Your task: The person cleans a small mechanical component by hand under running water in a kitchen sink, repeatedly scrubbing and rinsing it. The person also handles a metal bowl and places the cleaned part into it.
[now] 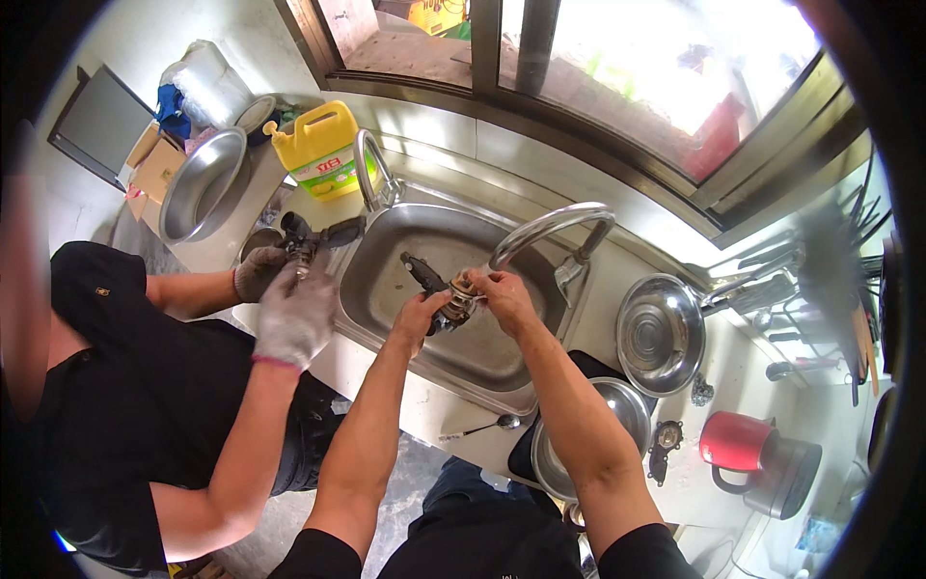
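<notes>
Over the steel sink (473, 352), my left hand (417, 318) is closed on a dark metal part (425, 275) with a dark elongated arm and a round, lighter metal end. My right hand (502, 299) grips that round end, fingers curled over its rim, just below the curved spout of a chrome tap (540, 232). Fine detail of the part is too small to make out. Right of the sink a similar flat metal piece (664, 454) lies on the counter, and a spoon (506, 422) lies at the sink's front.
A co-worker's gloved hands (294, 314) hold another dark part (299, 241) at my left, beside a second tap (371, 164). Behind are a yellow jug (328, 174) and steel basin (198, 188). Steel bowls (651, 328), a red-and-steel kettle (733, 444) and hanging utensils (858, 328) are at right.
</notes>
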